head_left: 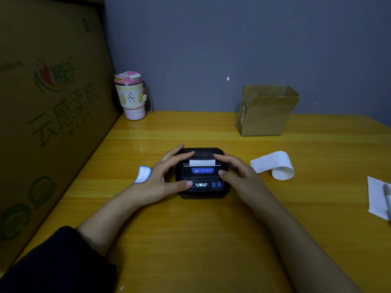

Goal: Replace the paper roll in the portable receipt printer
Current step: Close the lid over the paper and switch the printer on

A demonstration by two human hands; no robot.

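The receipt printer [202, 173] sits flat on the yellow wooden table [211, 240], directly ahead of you, with its display edge toward you and its paper slot running left to right. A short white paper tab [202, 162] protrudes from that slot, between your two hands.

Your left hand [167, 176] brackets the printer's left side: fingers spread over the lid, thumb resting on the front panel. Your right hand [234, 171] mirrors it on the right, fingers apart and laid across the lid. Neither hand is closed on anything. Both are equally near the tab; the right fingertips lie marginally closer to its end.

The lid appears shut, which suggests the new roll is seated. A tear along the slot's long axis is the likely next action.

A loose curled paper strip [275, 166] lies well to the right. An open cardboard box [266, 111] and a tumbler [132, 96] stand at the grey wall.
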